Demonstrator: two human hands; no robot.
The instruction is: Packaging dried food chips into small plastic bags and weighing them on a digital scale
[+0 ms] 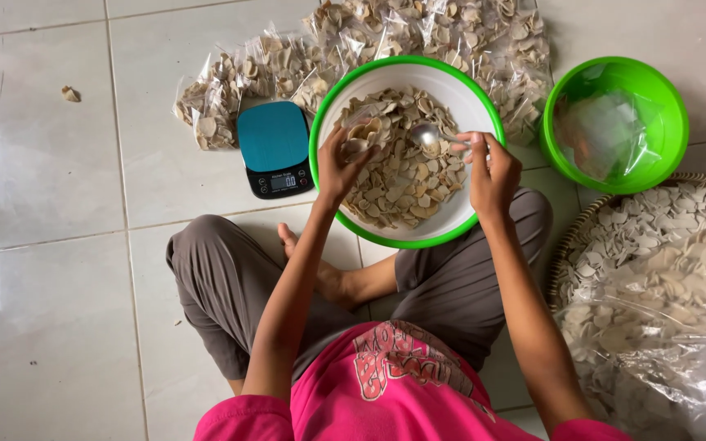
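Observation:
A white bowl with a green rim (pixel 467 88) rests on my lap, half full of pale raw crackers (pixel 406 175). My left hand (pixel 338 167) holds a small clear plastic bag (pixel 363 135) with a few crackers in it over the bowl. My right hand (pixel 490 170) grips a metal spoon (pixel 426 134) whose head lies over the crackers beside the bag.
A teal digital kitchen scale (pixel 274 147) sits on the tiled floor left of the bowl. Filled clear bags of crackers (pixel 418 33) lie behind it. A green bowl of empty plastic bags (pixel 614 122) and a woven tray of loose crackers (pixel 655 269) are on the right.

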